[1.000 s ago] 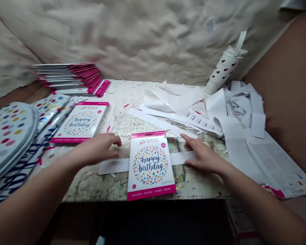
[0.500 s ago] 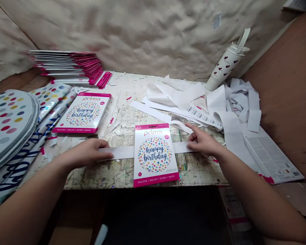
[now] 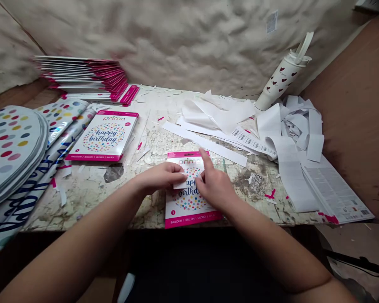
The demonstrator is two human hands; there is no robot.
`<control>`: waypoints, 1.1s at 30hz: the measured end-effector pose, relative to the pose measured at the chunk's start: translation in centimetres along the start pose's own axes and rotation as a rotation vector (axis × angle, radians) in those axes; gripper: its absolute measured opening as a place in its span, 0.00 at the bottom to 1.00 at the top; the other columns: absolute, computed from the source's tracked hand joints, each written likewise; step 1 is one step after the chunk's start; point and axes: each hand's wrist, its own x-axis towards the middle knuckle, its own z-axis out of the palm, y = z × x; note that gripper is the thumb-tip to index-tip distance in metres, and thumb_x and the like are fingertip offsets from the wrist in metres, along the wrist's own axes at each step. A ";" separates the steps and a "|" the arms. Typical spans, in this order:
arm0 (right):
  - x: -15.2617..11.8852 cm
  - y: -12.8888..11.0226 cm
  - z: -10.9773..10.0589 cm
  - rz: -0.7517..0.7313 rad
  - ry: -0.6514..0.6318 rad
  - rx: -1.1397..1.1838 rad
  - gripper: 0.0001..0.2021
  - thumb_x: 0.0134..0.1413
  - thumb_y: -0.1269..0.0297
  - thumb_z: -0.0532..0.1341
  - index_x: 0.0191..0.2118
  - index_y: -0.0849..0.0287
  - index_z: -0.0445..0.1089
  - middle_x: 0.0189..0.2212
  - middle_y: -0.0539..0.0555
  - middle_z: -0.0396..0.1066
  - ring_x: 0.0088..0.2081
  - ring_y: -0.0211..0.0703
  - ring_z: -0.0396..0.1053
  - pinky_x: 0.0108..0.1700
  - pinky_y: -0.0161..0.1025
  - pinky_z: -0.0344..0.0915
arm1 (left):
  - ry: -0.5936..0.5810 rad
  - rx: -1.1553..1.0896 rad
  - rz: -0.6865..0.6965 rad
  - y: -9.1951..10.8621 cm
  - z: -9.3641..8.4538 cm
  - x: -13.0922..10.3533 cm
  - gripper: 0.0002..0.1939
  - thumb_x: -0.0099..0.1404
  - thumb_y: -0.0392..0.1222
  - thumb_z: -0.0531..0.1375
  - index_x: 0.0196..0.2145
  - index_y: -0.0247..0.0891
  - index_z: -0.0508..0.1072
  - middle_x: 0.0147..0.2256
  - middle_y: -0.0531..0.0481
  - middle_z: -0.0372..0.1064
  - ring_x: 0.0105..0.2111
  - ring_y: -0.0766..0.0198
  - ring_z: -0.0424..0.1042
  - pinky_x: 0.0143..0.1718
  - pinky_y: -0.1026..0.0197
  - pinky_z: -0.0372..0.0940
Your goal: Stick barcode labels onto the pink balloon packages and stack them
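A pink-edged "happy birthday" balloon packet [image 3: 192,216] lies face up at the table's front edge. Over its front, my left hand [image 3: 166,176] pinches an end of the white paper strip [image 3: 180,183], thumb on top. My right hand [image 3: 216,185] is at the packet's right side, index finger stretched toward the top edge and thumb near the strip; its other fingers are curled, and its hold on the strip is partly hidden. A second packet [image 3: 103,136] lies to the left.
Leaning packets [image 3: 91,80] are stacked at the back left, beside dotted balloons [image 3: 12,147]. Loose white strips [image 3: 205,143] and crumpled paper [image 3: 290,155] lie right of centre. A heart-patterned tumbler [image 3: 279,80] stands at the back right.
Both hands have moved inward from either side of the packet to over its front. The strip that stretched out beneath the packet is now folded up around it.
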 end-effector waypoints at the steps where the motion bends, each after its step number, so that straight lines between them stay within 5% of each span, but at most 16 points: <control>1: -0.4 0.1 0.6 -0.056 -0.009 -0.010 0.41 0.54 0.66 0.56 0.67 0.60 0.30 0.30 0.53 0.73 0.32 0.48 0.70 0.38 0.46 0.66 | 0.001 0.002 -0.007 -0.1 0.3 0.4 0.15 0.51 0.48 0.63 0.22 0.36 0.63 0.18 0.58 0.58 0.18 0.72 0.59 0.21 0.68 0.56; 5: -2.4 1.6 1.6 -0.303 -0.072 0.043 0.42 0.55 0.66 0.54 0.67 0.62 0.24 0.46 0.58 0.72 0.49 0.49 0.67 0.58 0.55 0.54 | 0.016 0.051 0.001 -0.6 0.8 1.0 0.13 0.52 0.47 0.61 0.22 0.36 0.63 0.18 0.57 0.59 0.17 0.70 0.61 0.20 0.66 0.59; 8: -2.9 2.4 1.8 -0.375 -0.138 0.053 0.43 0.51 0.71 0.52 0.67 0.63 0.23 0.55 0.59 0.65 0.54 0.46 0.63 0.64 0.56 0.40 | 0.053 0.121 -0.004 -0.4 1.3 1.4 0.08 0.51 0.42 0.59 0.24 0.35 0.67 0.18 0.55 0.62 0.17 0.69 0.62 0.19 0.66 0.59; 11: -3.0 2.9 1.6 -0.405 -0.172 0.064 0.43 0.49 0.72 0.51 0.67 0.64 0.25 0.59 0.60 0.59 0.57 0.46 0.61 0.65 0.55 0.40 | 0.089 0.193 -0.036 -0.2 1.7 2.0 0.05 0.50 0.39 0.58 0.25 0.34 0.68 0.18 0.54 0.63 0.17 0.68 0.64 0.18 0.66 0.59; 16: -3.9 4.3 1.0 -0.435 0.007 0.049 0.39 0.51 0.73 0.50 0.67 0.60 0.29 0.60 0.59 0.57 0.61 0.44 0.56 0.65 0.54 0.40 | 0.088 0.194 -0.034 -0.6 1.8 2.2 0.05 0.51 0.40 0.57 0.23 0.36 0.65 0.16 0.56 0.61 0.16 0.69 0.64 0.17 0.68 0.57; 20: -4.4 5.2 1.7 -0.478 -0.050 0.003 0.41 0.48 0.73 0.50 0.67 0.63 0.29 0.62 0.61 0.53 0.61 0.46 0.54 0.64 0.55 0.40 | 0.055 0.126 -0.027 -0.4 1.8 1.9 0.05 0.50 0.39 0.57 0.22 0.36 0.65 0.18 0.57 0.62 0.16 0.69 0.65 0.18 0.67 0.59; 33: -3.8 4.8 2.1 -0.424 -0.044 0.050 0.43 0.44 0.72 0.51 0.67 0.65 0.32 0.59 0.62 0.59 0.57 0.49 0.60 0.64 0.58 0.35 | 0.071 0.139 -0.099 0.2 2.7 2.5 0.09 0.55 0.43 0.54 0.26 0.34 0.67 0.17 0.50 0.68 0.17 0.66 0.69 0.18 0.68 0.60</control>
